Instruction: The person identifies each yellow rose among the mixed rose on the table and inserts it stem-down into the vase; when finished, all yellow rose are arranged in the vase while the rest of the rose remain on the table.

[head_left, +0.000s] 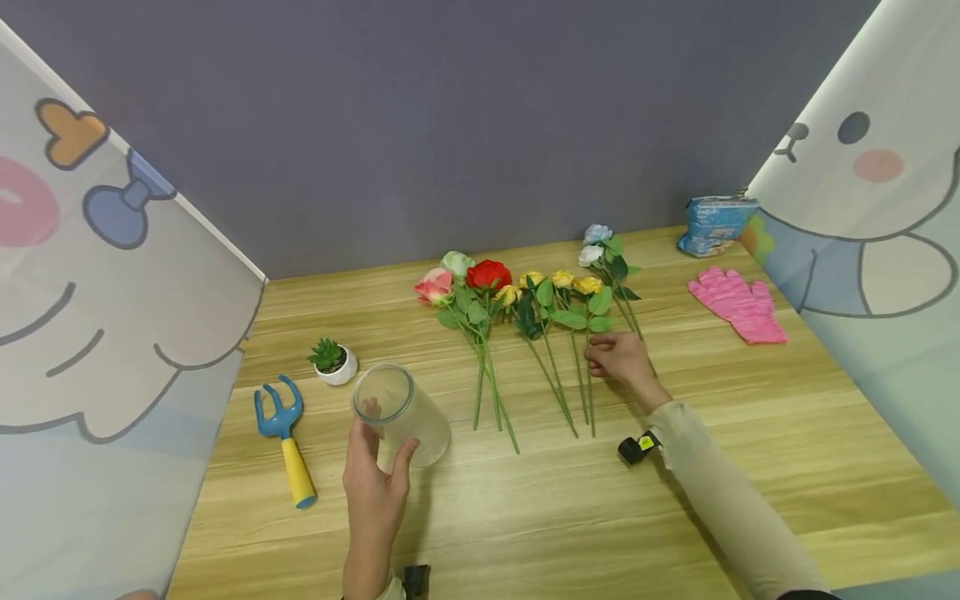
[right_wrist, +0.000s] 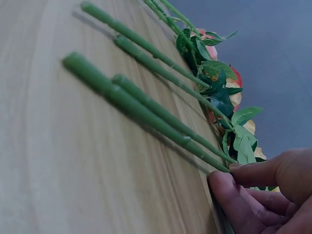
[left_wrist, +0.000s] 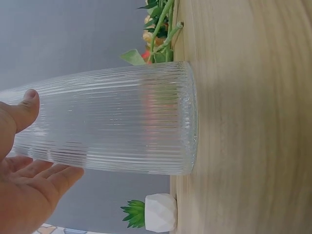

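Note:
A clear ribbed glass vase (head_left: 426,429) stands on the wooden table (head_left: 525,517). My left hand (head_left: 377,492) holds it near the top, thumb on one side and fingers on the other. In the left wrist view the vase (left_wrist: 112,122) has its base on the tabletop. With thumb and fingertips, my right hand (head_left: 621,360) pinches the green stem (head_left: 591,400) of a yellow artificial rose (head_left: 587,285). The right wrist view shows the pinched stem (right_wrist: 141,109) lying low over the table beside another stem. More yellow roses (head_left: 531,280) lie just left of it.
A red rose (head_left: 489,274), a pink rose (head_left: 435,286) and a pale green one lie left of the yellow ones. Blue and white roses (head_left: 591,255) lie behind my right hand. Around them are a potted succulent (head_left: 337,367), hand fork (head_left: 288,442), pink glove (head_left: 738,306) and blue pouch (head_left: 714,225).

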Tool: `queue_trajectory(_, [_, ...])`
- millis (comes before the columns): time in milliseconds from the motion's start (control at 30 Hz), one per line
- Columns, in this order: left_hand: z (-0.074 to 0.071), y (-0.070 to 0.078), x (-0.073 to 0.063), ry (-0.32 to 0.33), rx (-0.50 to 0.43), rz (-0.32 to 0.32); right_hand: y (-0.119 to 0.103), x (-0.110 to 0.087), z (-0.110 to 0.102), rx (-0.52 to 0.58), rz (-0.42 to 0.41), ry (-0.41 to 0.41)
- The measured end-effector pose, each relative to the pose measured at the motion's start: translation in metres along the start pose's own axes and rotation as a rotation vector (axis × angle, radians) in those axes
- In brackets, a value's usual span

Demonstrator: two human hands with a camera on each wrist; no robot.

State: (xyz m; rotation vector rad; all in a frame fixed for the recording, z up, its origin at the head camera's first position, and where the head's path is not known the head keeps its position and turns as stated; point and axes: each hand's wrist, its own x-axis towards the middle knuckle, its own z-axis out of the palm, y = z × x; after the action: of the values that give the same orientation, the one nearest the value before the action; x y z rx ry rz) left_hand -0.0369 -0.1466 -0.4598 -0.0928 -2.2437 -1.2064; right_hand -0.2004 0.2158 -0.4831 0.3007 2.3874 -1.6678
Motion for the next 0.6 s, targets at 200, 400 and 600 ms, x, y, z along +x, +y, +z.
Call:
queue_trajectory(200, [0.001, 0.000, 0.000, 0.002, -0.016, -0.005, 0.001, -0.004, -0.005, 0.014, 0.018, -0.034])
queue_trajectory(400, [0.001, 0.000, 0.000, 0.007, -0.033, -0.005, -0.004, -0.011, -0.012, 0.033, 0.030, -0.023])
queue_trajectory(600, [0.001, 0.000, -0.001, 0.008, -0.019, -0.006, -0.018, -0.022, -0.017, 0.144, -0.054, 0.017])
